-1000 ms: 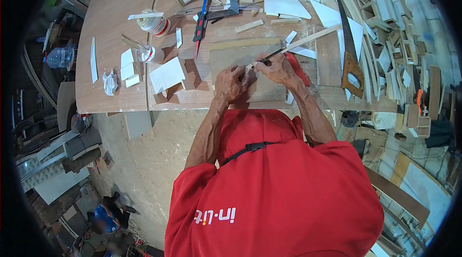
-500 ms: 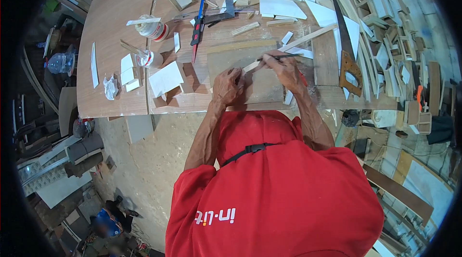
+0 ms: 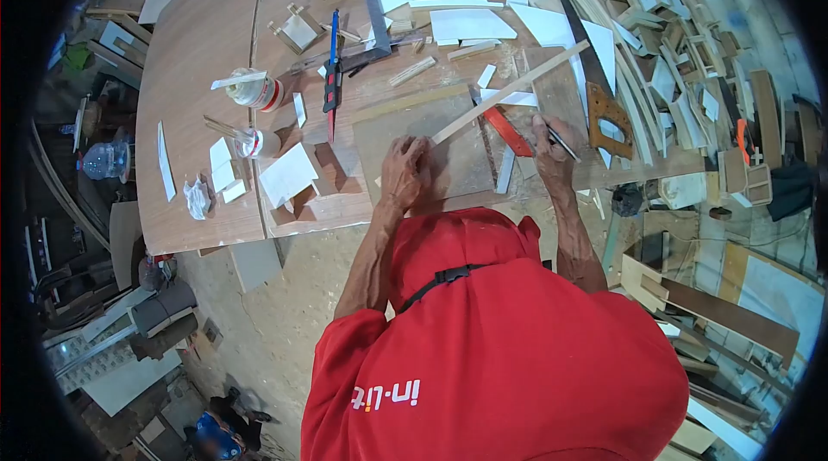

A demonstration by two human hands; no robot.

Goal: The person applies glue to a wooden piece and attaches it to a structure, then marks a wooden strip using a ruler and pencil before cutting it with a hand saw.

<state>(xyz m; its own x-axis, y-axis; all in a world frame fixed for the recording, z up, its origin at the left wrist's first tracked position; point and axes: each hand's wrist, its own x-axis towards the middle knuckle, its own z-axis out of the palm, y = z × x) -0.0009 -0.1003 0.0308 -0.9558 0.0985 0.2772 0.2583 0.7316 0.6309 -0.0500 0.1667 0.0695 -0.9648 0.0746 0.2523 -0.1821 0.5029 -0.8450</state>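
Observation:
My left hand (image 3: 405,169) is closed on the lower end of a thin wooden strip (image 3: 509,92), which slants up to the right across a flat board (image 3: 457,150). In my right hand (image 3: 555,146), right of the board, is a dark pencil-like tool (image 3: 565,144) with a light tip. Between the hands and slightly above them lies a red-handled tool (image 3: 507,131). A handsaw (image 3: 609,120) rests just right of my right hand, its blade passing near the strip's far end.
On the table (image 3: 203,47) are a red-and-blue cutter (image 3: 332,86), a metal square (image 3: 376,21), two glue containers, a crumpled white wad and white-faced offcuts. Wood scraps are piled at the right. Part of a person in blue (image 3: 220,437) shows at the lower left.
My right hand has moved right and down, off the strip, still with the dark tool. The strip and the red-handled tool now show more fully. The camera view has shifted.

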